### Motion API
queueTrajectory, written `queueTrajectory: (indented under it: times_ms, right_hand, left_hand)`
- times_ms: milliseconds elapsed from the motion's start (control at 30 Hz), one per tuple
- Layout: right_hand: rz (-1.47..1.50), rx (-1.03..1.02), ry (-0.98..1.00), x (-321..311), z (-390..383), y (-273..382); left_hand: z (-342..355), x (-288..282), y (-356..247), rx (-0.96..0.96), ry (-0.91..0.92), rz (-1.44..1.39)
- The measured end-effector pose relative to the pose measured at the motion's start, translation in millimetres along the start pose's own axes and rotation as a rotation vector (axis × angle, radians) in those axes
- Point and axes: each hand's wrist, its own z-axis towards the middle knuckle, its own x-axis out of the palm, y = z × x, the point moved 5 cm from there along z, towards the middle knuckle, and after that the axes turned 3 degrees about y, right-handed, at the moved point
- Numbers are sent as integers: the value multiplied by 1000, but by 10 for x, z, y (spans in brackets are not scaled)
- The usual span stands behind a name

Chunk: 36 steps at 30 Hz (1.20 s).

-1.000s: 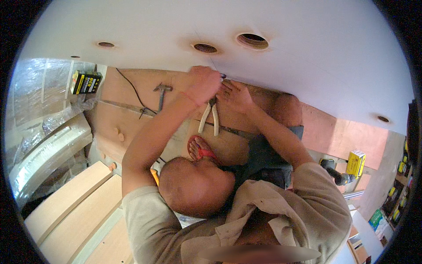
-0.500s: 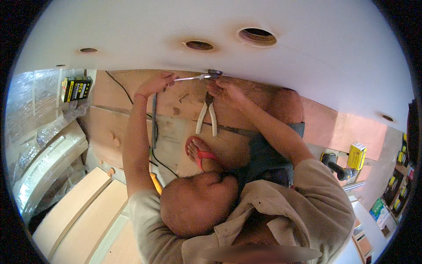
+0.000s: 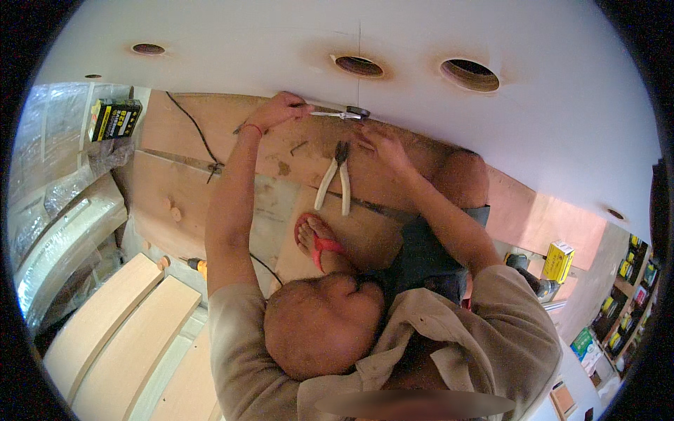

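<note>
My left hand [image 3: 282, 109] is closed around one end of a slim silver tool [image 3: 328, 114], whose exact kind is too small to make out. The tool's other end meets a small dark round fitting [image 3: 358, 111] at the lower edge of the large white panel [image 3: 253, 42]. Just below the fitting, my right hand [image 3: 382, 146] has its fingers apart, with nothing visible in them. Pliers [image 3: 333, 179] with white handles lie on the brown board between my forearms, jaws toward the panel.
A small bent metal piece [image 3: 299, 147] and a black cable [image 3: 193, 126] lie on the boards [image 3: 158, 189]. Round holes pierce the panel. A black-and-yellow box [image 3: 115, 119] stands left. Curved wooden pieces [image 3: 130, 344] lie lower left; a yellow box [image 3: 558, 262] is at right.
The view has shifted, so the panel's holes sit farther right. My right hand has drawn back from the fitting and its fingers have spread. My left hand still holds the silver tool.
</note>
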Motion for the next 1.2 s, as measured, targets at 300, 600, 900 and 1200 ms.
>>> queueTrajectory:
  times_ms: [300,600,900,1200]
  right_hand:
    - [-88,-18,106,121,49,52]
    - [120,81,216,-22,-100,51]
    - [26,39,85,-35,9,13]
    - [-515,-151,140,-39,-148,297]
  left_hand:
    - [-486,-132,-1221,39,-247,497]
    - [-680,411,-2583,185,-228,630]
    - [-581,-72,-1942,90,-225,641]
    - [-646,384,-2229,110,-215,536]
